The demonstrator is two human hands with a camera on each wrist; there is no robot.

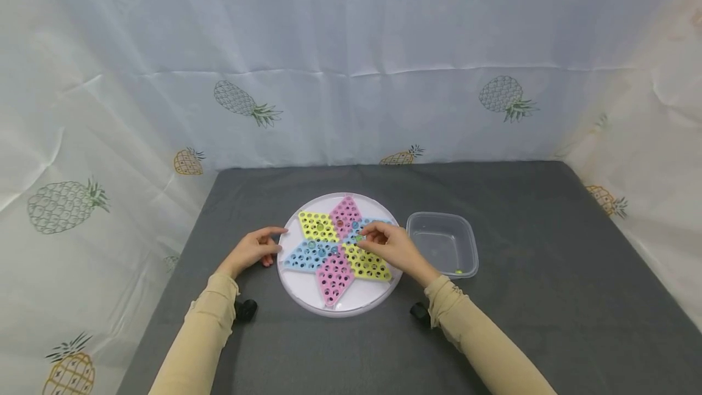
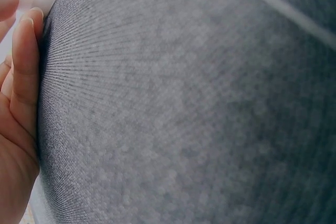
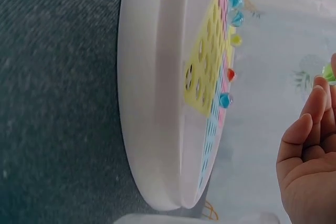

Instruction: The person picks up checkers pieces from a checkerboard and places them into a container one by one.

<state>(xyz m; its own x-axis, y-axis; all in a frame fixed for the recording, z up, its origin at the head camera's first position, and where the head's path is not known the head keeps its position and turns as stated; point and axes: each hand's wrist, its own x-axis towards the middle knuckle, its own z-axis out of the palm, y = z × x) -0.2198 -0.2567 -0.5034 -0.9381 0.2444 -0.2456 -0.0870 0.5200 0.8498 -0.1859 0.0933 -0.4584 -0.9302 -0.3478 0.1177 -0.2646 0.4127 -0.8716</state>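
Note:
A round white Chinese checkers board (image 1: 351, 303) with a pink, yellow and blue holed star lies on the dark cloth. My right hand (image 1: 392, 249) pinches a green marble (image 3: 328, 73) between its fingertips, above the right part of the star. At the board's left edge my left hand (image 1: 255, 250) touches the rim with its fingertips, the fingers loosely bent. Several marbles sit on the star, among them a red one (image 3: 231, 74), a yellow one (image 3: 236, 40) and a blue one (image 3: 226, 100).
Right of the board stands a clear plastic container (image 1: 442, 217) with a yellow-green marble (image 1: 459, 272) at its near side. A dark grey cloth (image 1: 318, 358) covers the table. Pineapple-print curtains (image 1: 351, 35) hang behind and at both sides.

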